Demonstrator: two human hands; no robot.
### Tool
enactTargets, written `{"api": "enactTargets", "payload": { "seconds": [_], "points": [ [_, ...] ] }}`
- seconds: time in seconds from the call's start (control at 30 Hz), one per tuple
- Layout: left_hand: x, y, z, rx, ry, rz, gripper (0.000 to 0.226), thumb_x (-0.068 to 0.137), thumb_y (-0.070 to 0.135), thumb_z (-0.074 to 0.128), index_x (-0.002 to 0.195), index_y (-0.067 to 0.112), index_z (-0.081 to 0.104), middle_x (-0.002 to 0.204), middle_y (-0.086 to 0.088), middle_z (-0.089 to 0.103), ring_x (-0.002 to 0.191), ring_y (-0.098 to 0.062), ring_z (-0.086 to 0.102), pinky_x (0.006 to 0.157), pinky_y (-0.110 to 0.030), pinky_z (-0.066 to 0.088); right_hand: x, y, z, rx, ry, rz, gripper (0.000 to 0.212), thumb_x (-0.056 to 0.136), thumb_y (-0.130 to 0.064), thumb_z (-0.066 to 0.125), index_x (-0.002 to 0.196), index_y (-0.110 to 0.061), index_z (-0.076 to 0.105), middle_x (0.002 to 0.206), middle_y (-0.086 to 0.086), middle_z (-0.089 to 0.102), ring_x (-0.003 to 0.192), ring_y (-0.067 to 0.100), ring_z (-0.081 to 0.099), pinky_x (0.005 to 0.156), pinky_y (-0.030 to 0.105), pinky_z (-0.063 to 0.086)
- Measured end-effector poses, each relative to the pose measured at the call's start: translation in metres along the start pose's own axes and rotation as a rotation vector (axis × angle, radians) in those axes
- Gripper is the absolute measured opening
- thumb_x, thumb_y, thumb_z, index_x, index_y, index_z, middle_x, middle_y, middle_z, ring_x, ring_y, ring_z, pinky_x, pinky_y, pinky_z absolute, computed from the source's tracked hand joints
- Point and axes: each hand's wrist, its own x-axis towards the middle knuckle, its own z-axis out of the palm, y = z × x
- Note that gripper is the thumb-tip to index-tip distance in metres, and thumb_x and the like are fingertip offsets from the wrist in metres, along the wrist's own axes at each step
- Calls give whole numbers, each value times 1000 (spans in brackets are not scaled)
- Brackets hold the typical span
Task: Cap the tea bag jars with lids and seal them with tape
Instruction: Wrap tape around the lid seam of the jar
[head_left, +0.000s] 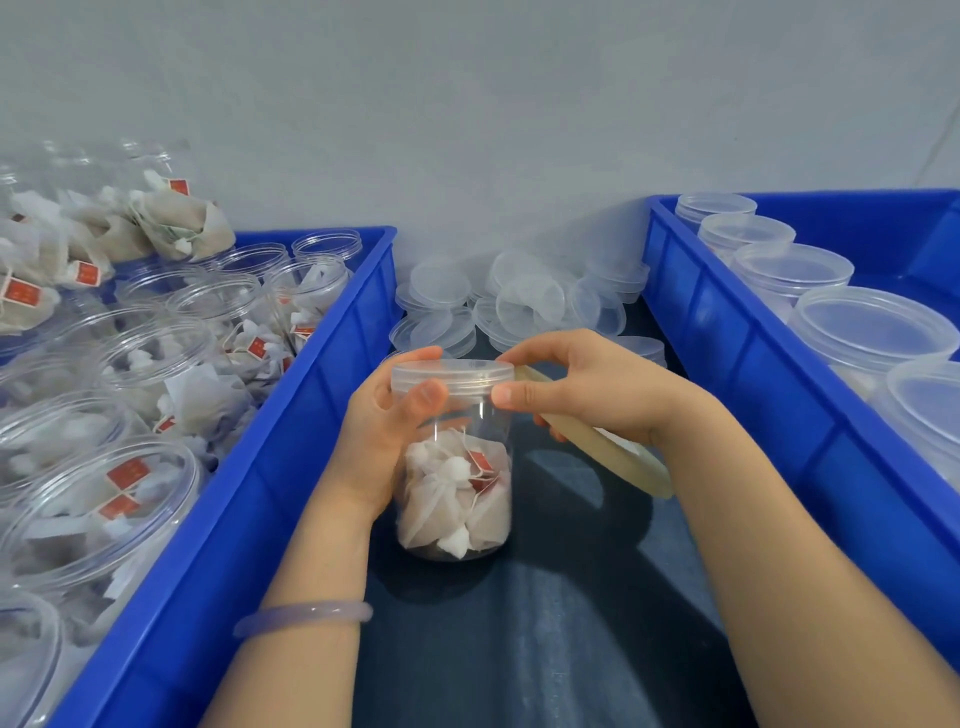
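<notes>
Grey wall (467, 104) | dark cloth (519, 649) | left hand (384, 431) grips jar (457, 499) | right hand (587, 384) pinches lid (452, 374)

No writing can be read: the red tags (479, 461) on the tea bags (447, 519) in the capped jar (467, 421) and in the open jars (130, 467) of the left crate (291, 415) bear pale marks too blurred to decipher.

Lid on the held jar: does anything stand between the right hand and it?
Nothing visible does. The right hand pinches the lid at its rim, and the left hand grips the jar just below.
</notes>
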Motion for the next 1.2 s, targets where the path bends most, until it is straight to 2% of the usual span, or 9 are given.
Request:
{"api": "enactTargets", "payload": {
  "seconds": [0.13,0.3,0.43,0.5,0.63,0.7,0.87,0.97,1.2],
  "points": [
    [0,-3,-1,-8,30,28,99,31,70,84,108,16,55,100,-4,68,87,-20,71,65,-27,56,3,0,6,54,-15,-27,48,62,-63,74,104,-41,66,95,-22,64,80,-4,57,77,28,45],
    [-2,7,2,261,52,26,66,56,64,61,113,30,57,119,2,62,112,-19,59,99,-45,48,1,0,5,29,38,-7,57,51,-74,69,96,-40,67,91,-20,66,75,-4,60,72,26,45],
    [-4,18,13,507,149,-6,112,41,84,66,138,36,40,139,17,41,128,-9,42,86,-22,40,-1,-5,6,-78,65,-11,50,62,-69,67,100,-37,63,100,-24,60,92,-4,56,72,19,42],
    [-5,18,17,496,181,-19,118,31,79,66,138,37,40,135,17,41,124,-10,43,77,-18,38,-2,-9,6,-119,40,-21,55,60,-71,67,102,-37,61,103,-25,57,95,-6,54,73,18,41],
    [-3,16,13,481,148,13,110,33,67,84,132,40,45,128,17,48,117,-7,50,80,-18,45,-10,-9,-4,-76,-74,-4,39,59,-53,82,89,-49,56,103,-28,57,84,-11,59,72,15,46],
    [-2,15,9,450,114,28,96,37,60,79,127,39,50,123,16,55,110,-2,57,76,-15,49,-11,-8,-8,-72,-98,-14,38,60,-49,83,87,-50,57,101,-30,56,83,-15,58,64,8,46],
    [-3,10,0,271,47,36,75,43,52,77,113,36,58,114,6,65,102,-7,65,79,-22,54,-6,-10,-3,-48,-55,-28,91,41,-65,73,126,-37,55,109,-30,51,97,-9,54,79,14,40],
    [-2,6,-2,205,35,47,70,47,49,77,113,34,60,113,3,67,103,-13,66,82,-27,55,-6,-10,0,30,-51,-43,74,46,-62,75,115,-40,59,100,-29,57,75,-12,61,70,14,44],
    [-1,3,0,172,-7,62,72,48,50,80,114,31,60,108,6,69,102,-12,66,77,-21,54,-3,-3,1,46,30,-34,51,60,-52,80,107,-38,63,102,-15,63,83,3,64,74,25,49]
  ]
}}
